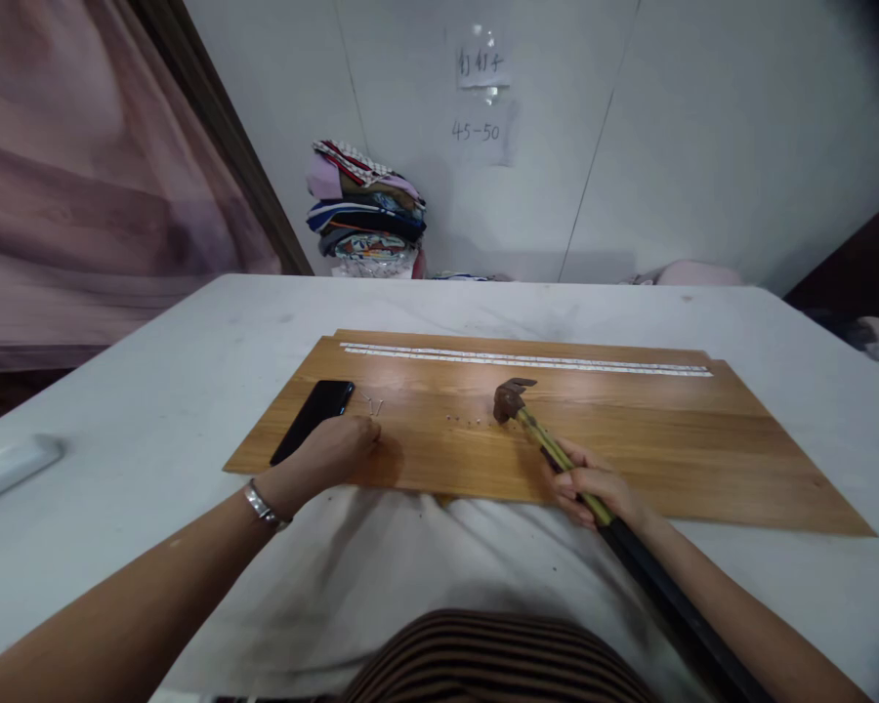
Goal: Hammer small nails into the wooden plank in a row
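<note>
A wooden board (630, 439) lies flat on the white-covered table (153, 391). My right hand (593, 490) is wrapped round the yellow-and-black handle of a claw hammer (514, 398), whose head rests on the board beside a short row of small nails (463, 421). My left hand (341, 449) lies on the board's near left part, fingers curled, its fingertips at a few loose nails (372, 403). Whether it holds a nail is hidden. A black phone (313, 418) lies just left of that hand. A bracelet circles my left wrist.
A white strip (527, 360) runs along the board's far edge. A white object (11, 467) lies at the table's left edge. Folded clothes (366, 210) are stacked by the wall behind the table. Paper notes are stuck on the wall.
</note>
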The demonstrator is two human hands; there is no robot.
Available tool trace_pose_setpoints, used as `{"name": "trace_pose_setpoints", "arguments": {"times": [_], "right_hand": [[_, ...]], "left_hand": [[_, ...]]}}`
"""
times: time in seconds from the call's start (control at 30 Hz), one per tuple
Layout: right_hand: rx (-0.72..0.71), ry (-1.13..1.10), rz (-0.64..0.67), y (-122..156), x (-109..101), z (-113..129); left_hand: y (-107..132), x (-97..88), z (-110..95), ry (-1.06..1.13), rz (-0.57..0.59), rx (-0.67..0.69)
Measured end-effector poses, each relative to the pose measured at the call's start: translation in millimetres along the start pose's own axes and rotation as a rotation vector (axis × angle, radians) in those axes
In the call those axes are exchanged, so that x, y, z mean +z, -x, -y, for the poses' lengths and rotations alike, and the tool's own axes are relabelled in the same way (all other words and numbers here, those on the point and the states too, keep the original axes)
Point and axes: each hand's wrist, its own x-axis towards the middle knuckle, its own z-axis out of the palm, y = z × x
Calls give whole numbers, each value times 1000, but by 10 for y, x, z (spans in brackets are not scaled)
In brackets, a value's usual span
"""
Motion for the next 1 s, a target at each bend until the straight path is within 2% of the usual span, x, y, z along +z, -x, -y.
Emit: {"name": "trace_pose_setpoints", "arguments": {"times": [0.33,0.5,0.67,0.83,1.0], "right_hand": [[22,-21,20,-28,-16,-40],[9,-37,13,-15,-2,-31],[8,-32,6,-12,3,-16],[33,-9,18,-19,-11,-21],[8,-29,17,0,-23,-26]], "left_hand": [[24,-105,-80,-64,74,14],[40,-93,-95,-82,67,11],[34,-25,-46,-42,1,18],[17,9,13,-57,-24,-35],[-50,100,160,-96,-45,-89]]}}
